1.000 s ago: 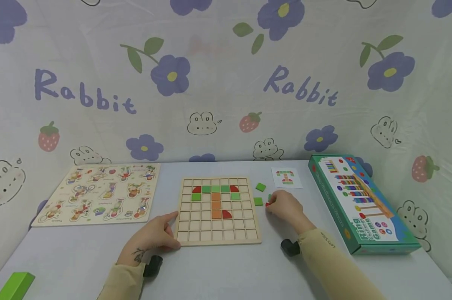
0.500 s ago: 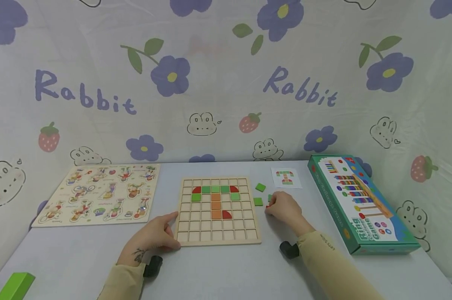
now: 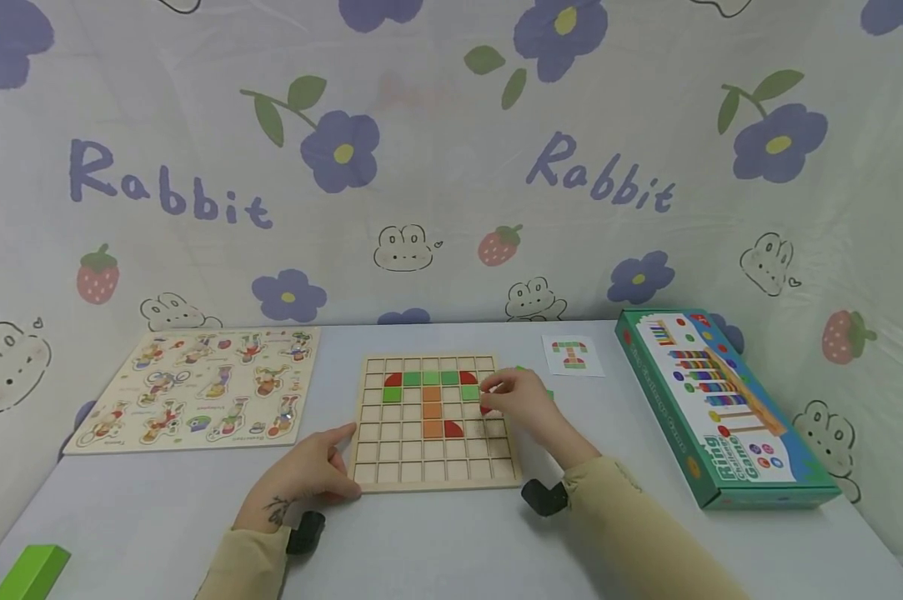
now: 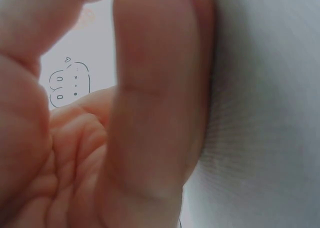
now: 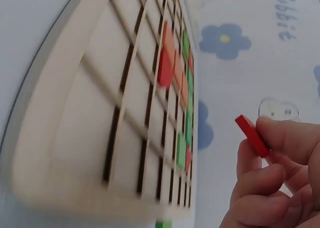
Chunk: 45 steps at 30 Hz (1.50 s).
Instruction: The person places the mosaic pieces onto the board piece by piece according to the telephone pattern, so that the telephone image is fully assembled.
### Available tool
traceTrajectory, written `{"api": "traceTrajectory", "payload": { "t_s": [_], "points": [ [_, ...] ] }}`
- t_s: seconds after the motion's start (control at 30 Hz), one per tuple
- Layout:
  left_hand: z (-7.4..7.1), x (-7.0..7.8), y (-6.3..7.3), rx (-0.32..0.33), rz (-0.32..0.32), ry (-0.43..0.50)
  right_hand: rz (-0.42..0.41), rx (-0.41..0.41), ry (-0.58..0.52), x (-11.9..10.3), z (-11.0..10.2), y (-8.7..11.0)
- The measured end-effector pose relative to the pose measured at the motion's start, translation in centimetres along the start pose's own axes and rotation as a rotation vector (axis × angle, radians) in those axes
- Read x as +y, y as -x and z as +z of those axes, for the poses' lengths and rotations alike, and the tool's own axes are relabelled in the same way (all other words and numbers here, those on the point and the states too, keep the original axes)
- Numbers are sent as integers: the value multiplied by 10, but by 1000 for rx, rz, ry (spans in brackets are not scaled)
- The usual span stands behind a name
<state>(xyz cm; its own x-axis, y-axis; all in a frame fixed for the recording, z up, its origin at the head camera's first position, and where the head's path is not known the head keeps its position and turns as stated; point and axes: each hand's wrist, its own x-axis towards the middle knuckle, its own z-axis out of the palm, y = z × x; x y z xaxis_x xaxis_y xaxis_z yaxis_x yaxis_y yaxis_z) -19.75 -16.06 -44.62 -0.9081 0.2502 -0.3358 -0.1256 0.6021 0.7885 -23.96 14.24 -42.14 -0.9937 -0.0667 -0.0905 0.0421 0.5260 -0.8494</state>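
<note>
My right hand (image 3: 529, 408) pinches a small red tile (image 5: 252, 136) between thumb and fingers, over the right side of a wooden grid board (image 3: 443, 486). My left hand (image 3: 301, 471) touches that board's left edge, index finger and thumb spread apart along it. Set in the grid are a row of green squares (image 3: 431, 378) with red quarter-circle tiles (image 3: 393, 380) at its ends, a green square (image 3: 393, 394) below each end, and a column of orange squares (image 3: 432, 410). Right of the lowest orange one lies another red quarter-circle (image 3: 454, 429).
A pattern card (image 3: 574, 356) lies behind the right hand, which partly hides loose green tiles (image 3: 549, 395). On the right is a green game box (image 3: 729, 408); on the left, a picture puzzle board (image 3: 196, 387). A green block (image 3: 31, 571) sits at the front left.
My right hand has lifted the red tile from the table beside the board and carried it left, over the grid's right side. The left hand stays at the board's edge.
</note>
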Motion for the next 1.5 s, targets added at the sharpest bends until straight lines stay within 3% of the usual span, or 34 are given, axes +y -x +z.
{"api": "traceTrajectory", "payload": {
  "t_s": [0.17, 0.37, 0.77, 1.5],
  "points": [
    [-1, -3, -2, -11, 5, 0, -38, -89, -80, -19, 22, -2],
    [-1, -4, -3, -8, 4, 3, -99, -167, -88, -34, 49, -9],
    [-1, -1, -1, -2, 1, -16, -118, -214, 165, -38, 77, -14],
    [-2, -2, -1, -12, 15, -7, -161, -182, 502, -37, 85, -14]
  ]
}}
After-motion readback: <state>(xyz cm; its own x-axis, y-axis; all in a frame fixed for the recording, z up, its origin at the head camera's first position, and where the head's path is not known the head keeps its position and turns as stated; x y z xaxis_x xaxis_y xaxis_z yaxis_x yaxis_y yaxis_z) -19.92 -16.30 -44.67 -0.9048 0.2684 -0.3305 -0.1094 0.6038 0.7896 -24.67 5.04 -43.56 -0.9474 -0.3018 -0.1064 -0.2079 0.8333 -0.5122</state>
